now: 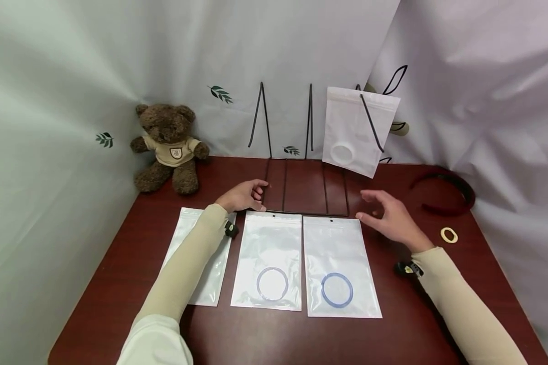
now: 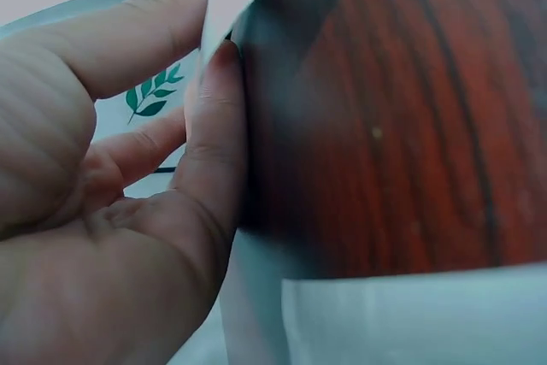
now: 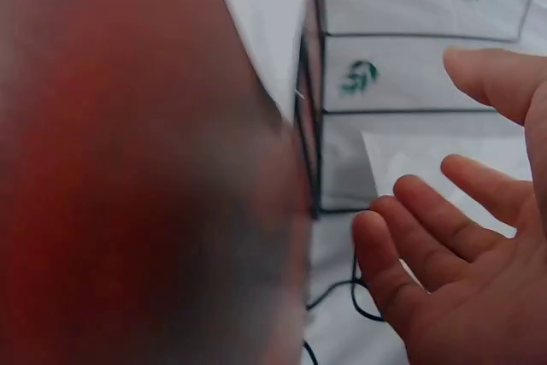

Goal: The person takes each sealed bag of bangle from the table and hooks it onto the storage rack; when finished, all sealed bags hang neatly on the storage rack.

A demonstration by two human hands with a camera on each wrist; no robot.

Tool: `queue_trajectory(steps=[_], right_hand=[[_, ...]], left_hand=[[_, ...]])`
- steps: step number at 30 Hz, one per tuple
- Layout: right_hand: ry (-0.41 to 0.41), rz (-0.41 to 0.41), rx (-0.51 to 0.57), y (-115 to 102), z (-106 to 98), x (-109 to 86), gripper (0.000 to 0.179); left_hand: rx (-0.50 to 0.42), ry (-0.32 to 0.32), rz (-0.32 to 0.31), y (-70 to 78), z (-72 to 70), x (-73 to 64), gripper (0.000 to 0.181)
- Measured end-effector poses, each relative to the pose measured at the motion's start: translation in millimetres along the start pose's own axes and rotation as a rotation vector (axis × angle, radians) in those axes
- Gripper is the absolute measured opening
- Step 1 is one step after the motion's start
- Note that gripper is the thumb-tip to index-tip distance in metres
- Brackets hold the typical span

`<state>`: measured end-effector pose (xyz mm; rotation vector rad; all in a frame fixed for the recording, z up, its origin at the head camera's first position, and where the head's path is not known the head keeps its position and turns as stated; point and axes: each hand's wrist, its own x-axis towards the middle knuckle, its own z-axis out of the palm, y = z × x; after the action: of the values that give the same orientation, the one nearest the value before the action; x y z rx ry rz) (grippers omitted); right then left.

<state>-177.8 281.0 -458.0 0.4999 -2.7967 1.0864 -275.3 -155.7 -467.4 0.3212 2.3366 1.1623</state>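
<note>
Your two sleeved forearms come in over the near edge of the worktop (image 1: 118,284), a dark red wood-grain table. Your left hand (image 1: 246,195) rests with loosely bent fingers at the near left corner of the black wire rack (image 1: 308,185), its fingertips touching the rack's base wire and holding nothing. Your right hand (image 1: 390,215) hovers just beyond the rack's near right corner, fingers spread and relaxed, empty.

Just toward you from both hands, three white pouches lie flat in a row: the left pouch (image 1: 212,274) partly under your left forearm, the middle pouch (image 1: 269,253) with a pale ring inside, the right pouch (image 1: 340,263) with a blue ring. A fourth pouch (image 1: 353,126) leans upright in the rack near the back edge, its contents too faint to name.

Beyond that, a teddy bear (image 1: 169,147) sits at the back left corner, a dark headband (image 1: 445,192) lies near the right edge, and a small cream ring (image 1: 449,234) lies just nearer than it. White sheeting with leaf prints walls in the back and both sides. Bare wood shows between your right hand and the headband, and along the near edge.
</note>
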Motion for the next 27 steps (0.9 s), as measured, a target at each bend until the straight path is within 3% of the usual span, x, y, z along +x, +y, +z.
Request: queue_trajectory(steps=[7,13,20,27], right_hand=[[-0.242,-0.007,-0.109,-9.4,14.7,-15.4,0.089],[-0.325,-0.016,-0.189,-18.5,22.5,-23.1,0.101],[-0.348,-0.018,-0.26,-28.2,25.3,-27.9,0.1],[-0.265,-0.092,-0.268,-26.1,20.5,-32.0,0.088]], left_hand=[[-0.011,0.0,-0.01,-1.6,0.5,-1.3,0.082],[-0.012,-0.001,-0.01,-1.8,-0.5,0.0,0.083],[-0.007,0.004,-0.002,0.9,-0.4,-3.0,0.083],[-0.011,0.003,-0.017,1.7,0.5,-3.5,0.083]])
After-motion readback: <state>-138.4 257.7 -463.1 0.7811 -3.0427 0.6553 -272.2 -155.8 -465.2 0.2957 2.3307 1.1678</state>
